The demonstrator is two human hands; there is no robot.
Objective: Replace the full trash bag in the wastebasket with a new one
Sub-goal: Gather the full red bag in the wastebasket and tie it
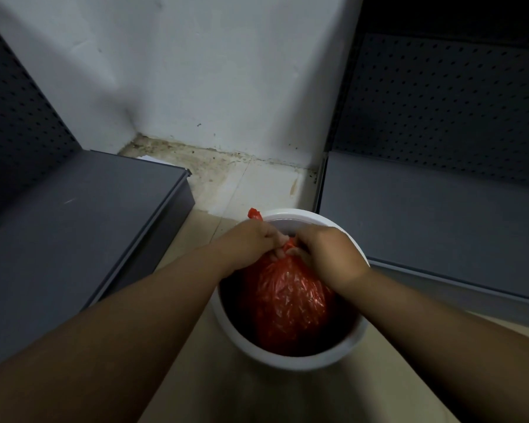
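Floor corner: both hands, L (251, 239) + R (327, 254), fisted on red bag (290, 303) neck in wastebasket (303, 360).

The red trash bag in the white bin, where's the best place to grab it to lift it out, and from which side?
Grip the red trash bag at its gathered neck, where the left hand and right hand are closed on it. Come from straight above: the white bin walls surround the bulging body, leaving only the top open, and the bunched plastic likely gives the fingers a firm hold.
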